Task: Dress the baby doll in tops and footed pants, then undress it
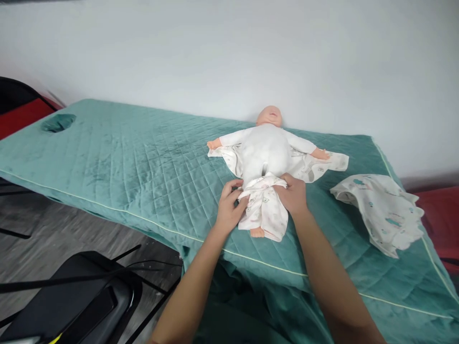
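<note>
A baby doll with a white cloth body lies on its back, arms spread wide, its head toward the wall. Small printed white pants cover its legs, and one foot shows at the lower hem. My left hand has its fingers curled at the left edge of the waistband. On the opposite side, my right hand grips the waistband, with the thumb over the cloth and the other fingers mostly hidden. Beneath the doll's back and arms, a printed white shirt lies spread open.
The green quilted bed has a face hole at its far left. Another printed white cloth lies crumpled at the right. A white wall runs behind. Black chairs stand at lower left; something red is at right.
</note>
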`<state>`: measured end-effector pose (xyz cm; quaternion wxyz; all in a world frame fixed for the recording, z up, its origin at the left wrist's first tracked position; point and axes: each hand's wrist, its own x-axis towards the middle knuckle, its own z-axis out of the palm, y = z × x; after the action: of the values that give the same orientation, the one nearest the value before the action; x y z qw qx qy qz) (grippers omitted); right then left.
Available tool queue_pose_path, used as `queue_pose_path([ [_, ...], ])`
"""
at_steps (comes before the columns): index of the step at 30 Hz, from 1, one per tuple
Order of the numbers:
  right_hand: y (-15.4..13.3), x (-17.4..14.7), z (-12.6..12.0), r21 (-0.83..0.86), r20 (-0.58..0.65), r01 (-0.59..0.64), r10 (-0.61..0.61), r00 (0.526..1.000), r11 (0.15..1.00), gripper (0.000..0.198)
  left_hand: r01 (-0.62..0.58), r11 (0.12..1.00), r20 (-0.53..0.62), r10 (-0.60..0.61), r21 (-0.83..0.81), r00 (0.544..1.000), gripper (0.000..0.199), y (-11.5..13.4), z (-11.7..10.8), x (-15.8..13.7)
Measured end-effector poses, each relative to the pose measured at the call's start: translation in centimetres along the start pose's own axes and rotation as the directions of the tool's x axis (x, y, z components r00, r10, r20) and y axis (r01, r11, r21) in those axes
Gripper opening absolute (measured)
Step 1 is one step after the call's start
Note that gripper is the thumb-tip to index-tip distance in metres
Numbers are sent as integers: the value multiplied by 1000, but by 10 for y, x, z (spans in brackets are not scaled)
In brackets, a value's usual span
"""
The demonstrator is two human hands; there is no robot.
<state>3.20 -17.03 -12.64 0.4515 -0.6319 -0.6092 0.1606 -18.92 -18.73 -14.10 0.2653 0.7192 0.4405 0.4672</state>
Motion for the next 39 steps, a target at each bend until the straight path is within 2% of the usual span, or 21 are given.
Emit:
queue_pose_path([
  [2, 0, -1, -1, 13, -36, -14, 14, 999, 1000, 14, -2, 1000, 44, 2, -16, 999, 19, 1, -2, -3],
  [4, -1, -4, -3, 28, -60, -22, 24, 998, 999, 13, -5, 1000, 80, 6, -16, 997, 31, 0, -2, -3],
  [6, -3, -11, -5, 37, -65, -23, 25, 998, 999, 14, 11, 1000, 91, -10, -4, 996, 34, -1, -1, -1],
  [16, -14, -59, -17, 97, 78, 7, -14, 997, 995, 26, 10, 1000, 40, -10, -3, 999, 22, -4, 3, -3],
  [22, -13, -56, -15, 146, 101, -23, 8, 995, 989, 24, 10, 1000, 28, -10, 4, 1000, 19, -4, 3, -2],
  [29, -9, -52, -16, 239, 145, -120, 87, 986, 964, 24, 14, 1000, 13, -14, 13, 1000, 20, -4, 4, -2],
  [35, -8, -52, -13, 225, 99, -119, 99, 990, 967, 21, -4, 1000, 7, 4, 10, 1000, 17, 2, 3, -3],
  [39, -6, -50, -9, 166, 13, -65, 64, 998, 984, 13, 40, 999, 9, -40, 11, 999, 20, 13, 0, -20],
])
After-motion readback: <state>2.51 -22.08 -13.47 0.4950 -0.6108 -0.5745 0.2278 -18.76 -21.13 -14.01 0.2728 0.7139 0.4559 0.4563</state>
